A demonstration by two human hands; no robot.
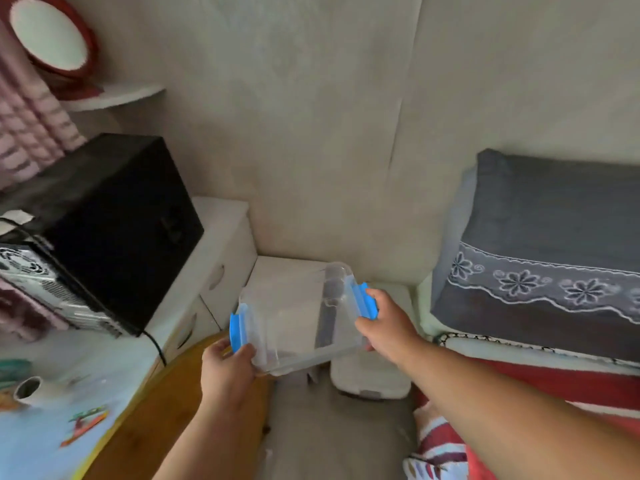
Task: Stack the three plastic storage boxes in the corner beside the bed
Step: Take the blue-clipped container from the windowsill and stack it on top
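Observation:
A clear plastic storage box (298, 320) with blue side clips is held in the air between both hands, tilted and seen through its transparent walls. My left hand (225, 368) grips its near left end by the blue clip. My right hand (384, 323) grips its far right end at the other blue clip. Below and behind it, in the corner by the wall, sits a white box (287, 278). A white lidded box (370, 379) lies on the floor under my right wrist, beside the bed (540, 355).
A white drawer unit (221, 254) with a black computer case (114, 216) on top stands at the left. A wooden stool top (162, 410) is under my left forearm. A grey pillow (554, 237) lies on the bed at right. Grey floor (332, 438) shows below.

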